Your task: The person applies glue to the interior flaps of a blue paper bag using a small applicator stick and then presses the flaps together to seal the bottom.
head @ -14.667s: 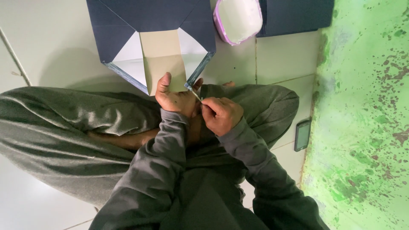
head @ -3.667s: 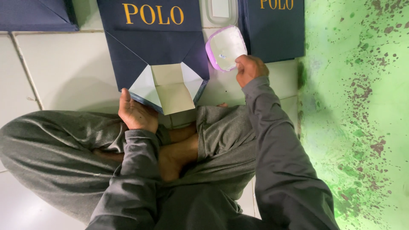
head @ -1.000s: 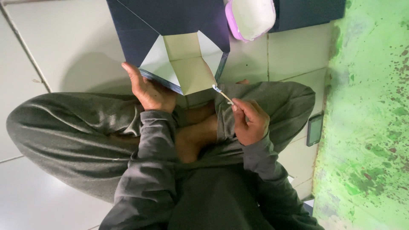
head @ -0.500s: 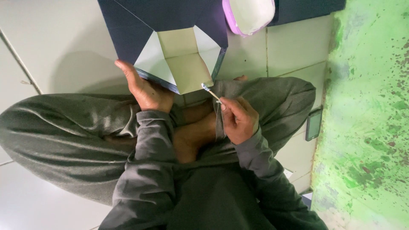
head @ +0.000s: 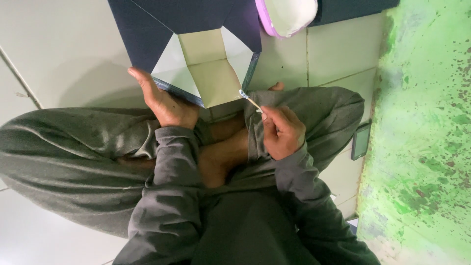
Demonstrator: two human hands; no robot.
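A dark blue paper bag (head: 147, 34) lies flat on the tiled floor, its bottom folded open into pale flaps (head: 208, 68). My left hand (head: 164, 100) presses on the near left edge of that open bottom. My right hand (head: 282, 130) pinches a thin stick (head: 250, 100) whose white-smeared tip touches the near right corner of the middle flap. I sit cross-legged in grey trousers, both sleeves grey.
A small tub with a purple rim (head: 287, 17) stands beyond the bag at the top. Another dark blue bag (head: 353, 7) lies top right. A phone (head: 361, 141) lies by my right knee. A stained green wall (head: 422, 132) borders the right side.
My right hand went to the purple-rimmed tub, then came back with the stick. Its tip has now moved left to the flap's near corner. My left hand stays on the bag.
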